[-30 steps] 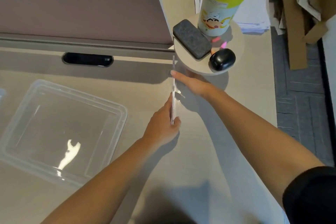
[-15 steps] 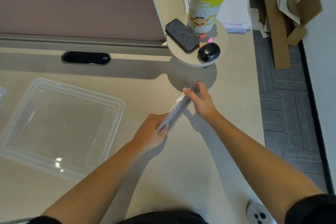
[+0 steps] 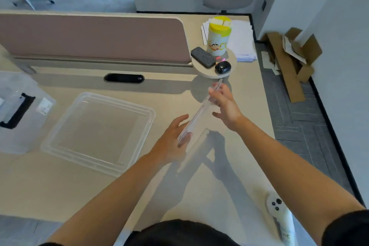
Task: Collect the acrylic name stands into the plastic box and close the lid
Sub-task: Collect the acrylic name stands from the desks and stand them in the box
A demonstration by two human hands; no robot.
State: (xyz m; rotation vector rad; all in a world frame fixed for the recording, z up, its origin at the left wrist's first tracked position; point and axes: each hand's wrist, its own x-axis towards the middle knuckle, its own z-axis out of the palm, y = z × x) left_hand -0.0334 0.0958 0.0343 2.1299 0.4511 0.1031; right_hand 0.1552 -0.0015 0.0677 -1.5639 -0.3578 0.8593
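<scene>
A stack of clear acrylic name stands is held edge-on above the desk, slanting from near left to far right. My left hand grips its near end, thumb and fingers around it. My right hand holds its far end, fingers spread loosely. The clear plastic lid lies flat on the desk to the left of the hands. The plastic box, with a black handle, stands at the far left edge, partly cut off.
A small round shelf behind the hands carries a yellow-capped canister, a dark eraser-like block and a black mouse-like object. Papers lie behind it. A white controller rests near the desk's front right. Cardboard lies on the floor at right.
Both hands have lifted the stack of stands off the desk and drawn it nearer, tilting it diagonally. The view has pulled back, bringing the box at the left into sight.
</scene>
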